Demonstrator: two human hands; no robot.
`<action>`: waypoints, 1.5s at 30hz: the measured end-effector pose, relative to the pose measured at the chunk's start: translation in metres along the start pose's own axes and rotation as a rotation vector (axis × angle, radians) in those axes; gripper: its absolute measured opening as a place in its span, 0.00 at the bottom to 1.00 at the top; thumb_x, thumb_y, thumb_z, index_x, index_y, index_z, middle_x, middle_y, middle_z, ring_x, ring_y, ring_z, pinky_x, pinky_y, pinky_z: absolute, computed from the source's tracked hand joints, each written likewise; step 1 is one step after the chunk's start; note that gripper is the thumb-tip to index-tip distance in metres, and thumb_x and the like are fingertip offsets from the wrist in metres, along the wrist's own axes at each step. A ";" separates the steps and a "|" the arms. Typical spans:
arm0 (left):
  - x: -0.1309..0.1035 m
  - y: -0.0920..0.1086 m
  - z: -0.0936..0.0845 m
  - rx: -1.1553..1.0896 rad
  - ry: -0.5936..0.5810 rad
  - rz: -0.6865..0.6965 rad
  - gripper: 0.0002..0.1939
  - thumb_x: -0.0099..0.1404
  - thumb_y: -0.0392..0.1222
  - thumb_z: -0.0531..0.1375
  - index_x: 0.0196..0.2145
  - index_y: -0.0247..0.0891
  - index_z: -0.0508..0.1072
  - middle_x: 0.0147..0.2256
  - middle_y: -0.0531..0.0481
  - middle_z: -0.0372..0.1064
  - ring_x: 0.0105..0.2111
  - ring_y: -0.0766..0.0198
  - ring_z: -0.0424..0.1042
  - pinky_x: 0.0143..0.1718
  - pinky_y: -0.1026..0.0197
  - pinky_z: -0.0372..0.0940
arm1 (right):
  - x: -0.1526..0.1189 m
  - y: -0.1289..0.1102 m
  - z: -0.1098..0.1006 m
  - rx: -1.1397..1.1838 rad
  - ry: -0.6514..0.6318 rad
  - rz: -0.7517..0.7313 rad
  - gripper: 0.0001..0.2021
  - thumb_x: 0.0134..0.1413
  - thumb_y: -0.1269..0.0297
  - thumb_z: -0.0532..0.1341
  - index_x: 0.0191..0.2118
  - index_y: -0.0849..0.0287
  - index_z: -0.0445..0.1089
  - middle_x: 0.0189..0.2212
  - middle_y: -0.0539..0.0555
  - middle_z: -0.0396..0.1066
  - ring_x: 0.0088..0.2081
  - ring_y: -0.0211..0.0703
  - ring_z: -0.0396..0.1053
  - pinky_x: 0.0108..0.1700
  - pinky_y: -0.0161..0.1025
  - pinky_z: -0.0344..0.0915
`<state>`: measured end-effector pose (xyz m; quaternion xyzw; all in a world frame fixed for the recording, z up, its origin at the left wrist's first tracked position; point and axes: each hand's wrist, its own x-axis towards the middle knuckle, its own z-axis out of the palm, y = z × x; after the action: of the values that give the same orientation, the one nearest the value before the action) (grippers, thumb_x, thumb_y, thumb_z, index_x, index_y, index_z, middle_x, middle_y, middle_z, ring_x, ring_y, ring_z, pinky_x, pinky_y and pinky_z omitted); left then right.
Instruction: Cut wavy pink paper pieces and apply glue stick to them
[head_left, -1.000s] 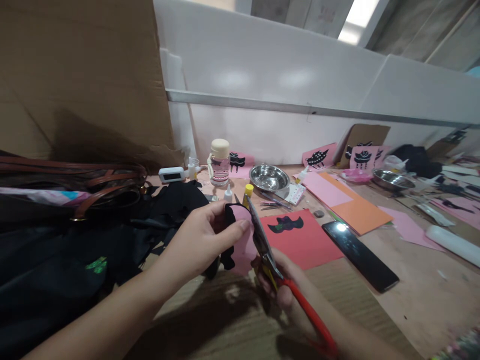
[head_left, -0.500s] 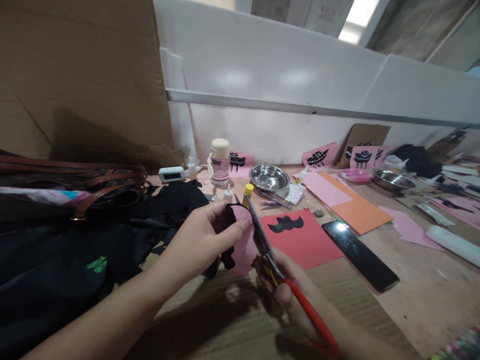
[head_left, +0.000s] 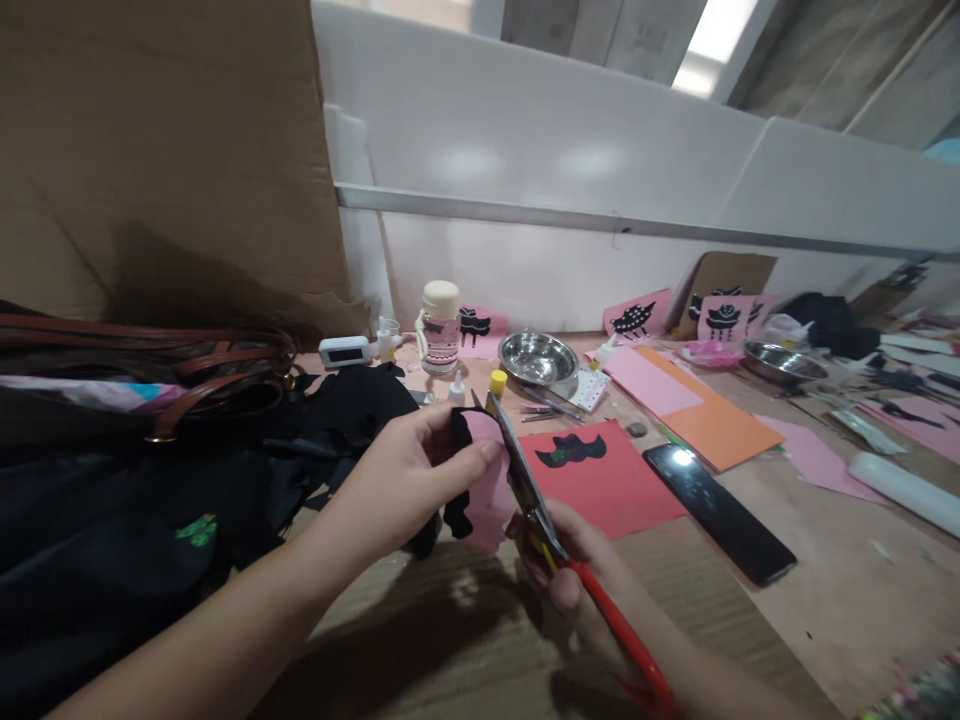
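Between its thumb and fingers my left hand (head_left: 420, 465) pinches a pink paper cutout (head_left: 489, 500) backed with a black piece (head_left: 459, 510) that shows along its left edge. My right hand (head_left: 574, 570) is wrapped around scissors (head_left: 622, 625) with red handles. Their metal blades slant up and left along the paper's right edge, beside my left thumb. Some of the right fingers are hidden behind the handles. Just right of the blades, a red sheet (head_left: 622, 500) bears a dark, wavy-edged shape (head_left: 574, 449).
Black cloth (head_left: 337, 410) and a brown-strapped bag (head_left: 202, 390) lie left. A jar (head_left: 440, 330), a glue bottle (head_left: 457, 388) and a steel bowl (head_left: 538, 358) stand behind my hands. To the right are a phone (head_left: 720, 515) and orange paper (head_left: 727, 430).
Hands, paper and scissors keep almost the same positions. The whole view has shifted very slightly; no object has visibly been picked up or put down.
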<state>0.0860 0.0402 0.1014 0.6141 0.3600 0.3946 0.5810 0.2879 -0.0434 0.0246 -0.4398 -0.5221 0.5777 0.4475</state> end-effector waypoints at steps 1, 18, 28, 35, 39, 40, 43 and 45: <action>0.000 0.000 0.000 -0.020 -0.012 -0.009 0.12 0.66 0.50 0.68 0.39 0.39 0.77 0.29 0.52 0.78 0.31 0.60 0.78 0.37 0.61 0.71 | 0.000 0.000 0.000 -0.011 -0.005 -0.015 0.35 0.43 0.26 0.68 0.44 0.52 0.74 0.28 0.47 0.59 0.29 0.41 0.54 0.32 0.37 0.56; 0.002 -0.002 -0.001 -0.077 -0.045 -0.066 0.13 0.63 0.49 0.69 0.41 0.39 0.79 0.39 0.48 0.82 0.38 0.57 0.80 0.41 0.60 0.72 | 0.000 0.002 -0.002 -0.063 0.008 -0.024 0.36 0.42 0.24 0.66 0.44 0.51 0.75 0.31 0.50 0.62 0.34 0.46 0.65 0.40 0.42 0.70; 0.001 -0.001 -0.003 -0.014 -0.045 -0.068 0.10 0.64 0.47 0.68 0.34 0.39 0.76 0.32 0.51 0.78 0.34 0.60 0.77 0.38 0.62 0.69 | 0.004 0.008 0.003 0.061 -0.002 -0.090 0.33 0.45 0.27 0.68 0.43 0.52 0.74 0.32 0.51 0.65 0.34 0.46 0.65 0.46 0.47 0.70; 0.001 -0.001 -0.002 -0.023 -0.034 -0.075 0.10 0.63 0.47 0.69 0.35 0.39 0.77 0.34 0.50 0.80 0.35 0.59 0.78 0.38 0.61 0.70 | 0.004 0.006 0.004 0.069 -0.010 -0.021 0.33 0.43 0.26 0.68 0.39 0.52 0.72 0.30 0.50 0.64 0.33 0.47 0.66 0.44 0.47 0.70; 0.001 0.000 0.000 -0.080 -0.043 -0.100 0.09 0.62 0.45 0.69 0.37 0.39 0.78 0.36 0.50 0.80 0.35 0.60 0.78 0.39 0.62 0.71 | 0.002 -0.001 0.004 0.018 0.021 -0.026 0.34 0.42 0.26 0.69 0.39 0.54 0.74 0.32 0.52 0.66 0.37 0.50 0.67 0.46 0.47 0.70; 0.001 -0.001 0.000 -0.092 -0.046 -0.108 0.09 0.62 0.45 0.69 0.37 0.39 0.79 0.36 0.50 0.81 0.35 0.60 0.78 0.39 0.62 0.71 | 0.001 -0.002 0.003 0.013 0.017 -0.040 0.34 0.43 0.26 0.68 0.40 0.54 0.74 0.33 0.52 0.67 0.37 0.50 0.67 0.47 0.47 0.70; 0.001 -0.003 0.000 -0.127 -0.053 -0.116 0.09 0.62 0.45 0.70 0.38 0.39 0.79 0.36 0.50 0.80 0.35 0.62 0.78 0.40 0.63 0.71 | 0.000 -0.004 0.002 -0.006 0.005 -0.069 0.32 0.47 0.27 0.67 0.41 0.53 0.74 0.32 0.52 0.67 0.35 0.49 0.67 0.45 0.46 0.70; 0.002 -0.006 0.001 -0.166 -0.074 -0.128 0.11 0.62 0.47 0.70 0.39 0.39 0.79 0.36 0.50 0.80 0.35 0.62 0.77 0.39 0.63 0.70 | 0.000 -0.004 0.001 -0.036 0.009 -0.095 0.31 0.50 0.28 0.66 0.42 0.52 0.74 0.32 0.53 0.68 0.34 0.49 0.67 0.44 0.47 0.71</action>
<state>0.0876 0.0420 0.0952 0.5538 0.3429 0.3619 0.6669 0.2871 -0.0435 0.0282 -0.4250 -0.5508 0.5442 0.4690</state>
